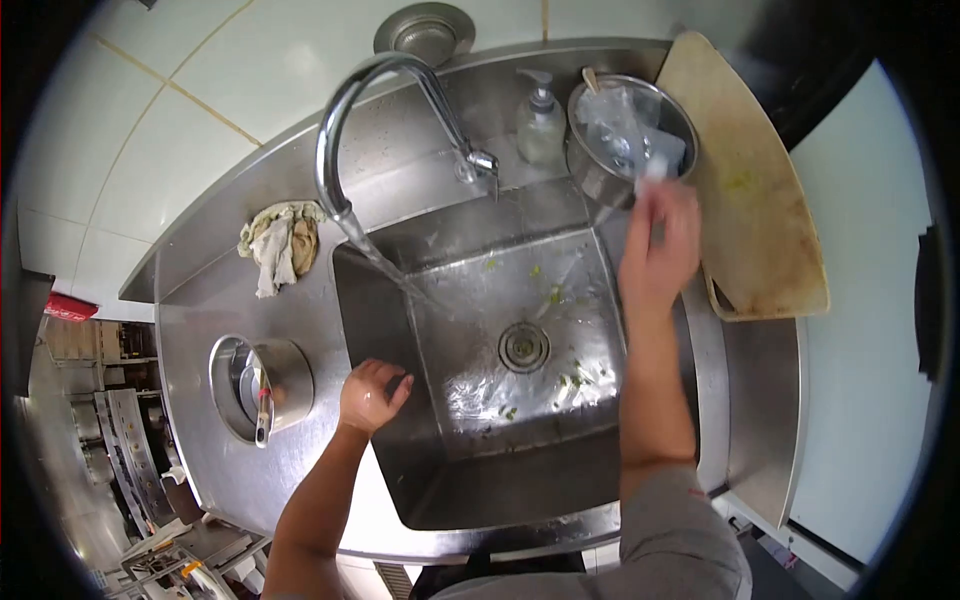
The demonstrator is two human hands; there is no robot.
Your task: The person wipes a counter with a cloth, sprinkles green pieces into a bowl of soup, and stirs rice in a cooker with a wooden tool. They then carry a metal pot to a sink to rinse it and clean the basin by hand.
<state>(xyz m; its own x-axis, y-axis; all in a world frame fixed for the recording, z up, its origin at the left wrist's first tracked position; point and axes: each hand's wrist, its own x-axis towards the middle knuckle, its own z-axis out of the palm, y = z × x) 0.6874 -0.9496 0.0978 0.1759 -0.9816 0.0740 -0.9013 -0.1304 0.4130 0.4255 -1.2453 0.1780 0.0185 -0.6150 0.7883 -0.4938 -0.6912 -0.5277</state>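
Observation:
My right hand (660,240) reaches over the right rim of the sink towards a round metal pot (600,182). Its fingers are pinched on a whitish, see-through piece of plastic (652,170), blurred by motion. More crumpled clear plastic (608,115) fills the pot. Over the left edge of the sink hovers my left hand (370,395), fingers loosely curled, thumb apart, nothing seen in it. Water runs from the curved faucet (332,150) into the steel sink (470,350). Green scraps (570,380) lie on the wet sink floor around the drain (524,346).
A soap pump bottle (541,130) stands beside the pot. A worn cutting board (750,190) leans at the right. On the left counter are a crumpled rag (282,245) and a metal pot (285,390) with a red-marked handled tool (264,415). A drain strainer (424,35) sits behind the faucet.

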